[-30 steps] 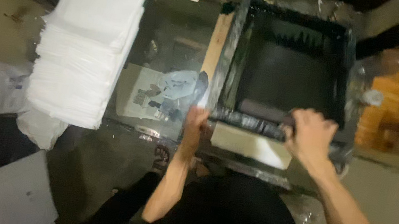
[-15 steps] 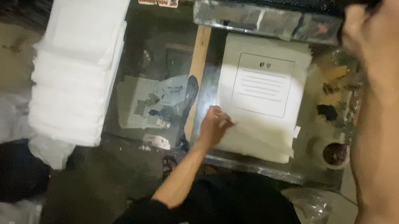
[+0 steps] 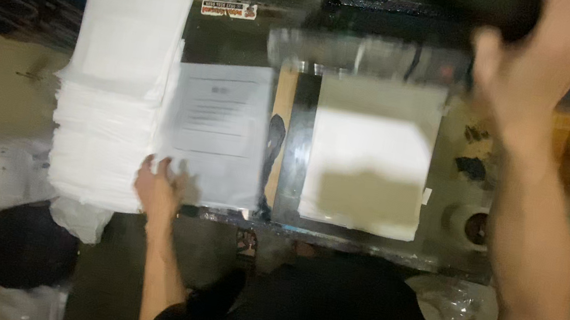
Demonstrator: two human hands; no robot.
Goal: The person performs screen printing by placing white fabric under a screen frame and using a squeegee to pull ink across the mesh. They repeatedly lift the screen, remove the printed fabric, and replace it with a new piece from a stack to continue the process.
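Dim workshop light falls on a smeared glass-topped printing table (image 3: 436, 248). Since half a second ago, the printed white sheet (image 3: 218, 132) has left the pale platen (image 3: 367, 157) and now lies at nine o'clock of it, beside the tall stack of white paper (image 3: 115, 99). The left hand (image 3: 158, 187), fingers spread, presses its near corner. The right hand (image 3: 536, 62) grips the raised black screen frame (image 3: 471, 0), blurred and cut off at twelve o'clock. A tape roll (image 3: 469, 224) sits at three o'clock.

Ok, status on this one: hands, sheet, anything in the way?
Left hand flat on printed white paper sheet, beside tall white paper stack. Right hand raised, gripping lifted dark frame. Nothing blocking.
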